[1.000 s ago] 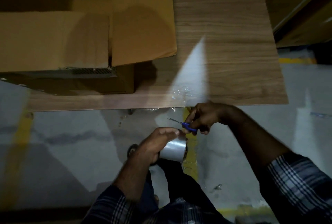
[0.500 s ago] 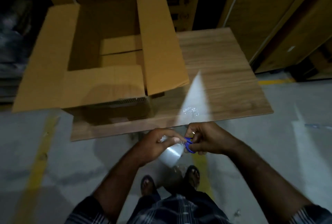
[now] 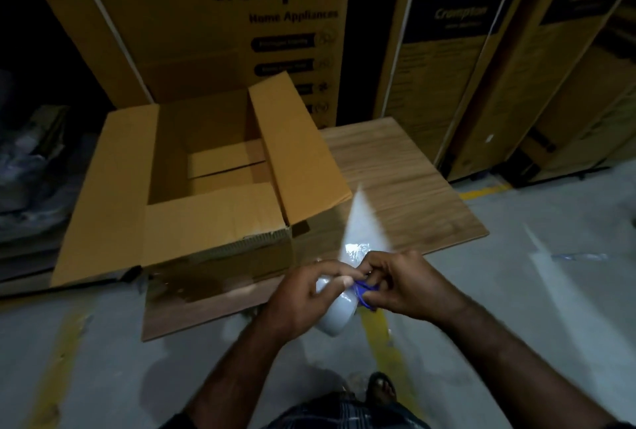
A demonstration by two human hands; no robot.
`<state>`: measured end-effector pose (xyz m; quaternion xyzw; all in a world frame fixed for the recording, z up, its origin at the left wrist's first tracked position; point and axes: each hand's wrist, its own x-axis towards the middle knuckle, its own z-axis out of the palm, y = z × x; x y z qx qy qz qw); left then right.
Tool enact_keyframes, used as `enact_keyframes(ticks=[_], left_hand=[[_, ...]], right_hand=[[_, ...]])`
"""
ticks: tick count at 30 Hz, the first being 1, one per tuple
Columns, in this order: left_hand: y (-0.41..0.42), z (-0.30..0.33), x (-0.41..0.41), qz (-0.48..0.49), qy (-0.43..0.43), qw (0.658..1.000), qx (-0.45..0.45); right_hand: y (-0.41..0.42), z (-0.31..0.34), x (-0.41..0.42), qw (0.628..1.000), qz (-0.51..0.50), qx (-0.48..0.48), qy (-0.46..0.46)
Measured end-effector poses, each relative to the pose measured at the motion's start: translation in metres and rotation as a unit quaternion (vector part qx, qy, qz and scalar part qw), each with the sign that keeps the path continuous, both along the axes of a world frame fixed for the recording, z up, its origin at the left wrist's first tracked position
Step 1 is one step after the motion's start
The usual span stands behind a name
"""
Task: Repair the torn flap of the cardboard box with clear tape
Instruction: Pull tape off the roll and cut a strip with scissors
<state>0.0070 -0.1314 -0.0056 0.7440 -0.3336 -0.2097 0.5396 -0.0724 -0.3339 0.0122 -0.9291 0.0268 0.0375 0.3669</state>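
An open brown cardboard box (image 3: pixel 213 208) stands on a low wooden board (image 3: pixel 406 188), all flaps spread; its near flap shows a ragged corrugated edge. In front of the board, my left hand (image 3: pixel 306 294) grips a roll of clear tape (image 3: pixel 335 315). My right hand (image 3: pixel 409 286) holds small blue-handled scissors (image 3: pixel 364 291) against the roll. A crumpled bit of clear tape (image 3: pixel 356 251) sticks up just above my fingers. Both hands are close together, below and right of the box.
Tall printed appliance cartons (image 3: pixel 241 22) stand behind the box and along the right (image 3: pixel 481 60). Dark bundles (image 3: pixel 31 167) lie at the left. The grey floor has yellow lines (image 3: pixel 377 325). My foot (image 3: pixel 380 389) shows below the hands.
The view has tilted up, bringing the tall cartons into sight. My hands have closed together, and the scissors now press against the tape roll.
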Motion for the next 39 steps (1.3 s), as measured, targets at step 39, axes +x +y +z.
enact_keyframes(ticks=[39], left_hand=[[-0.159,-0.155,0.051,0.403,0.417,0.813,0.058]], right_hand=[[-0.143,-0.136,0.156,0.989,-0.085,-0.115,0.028]])
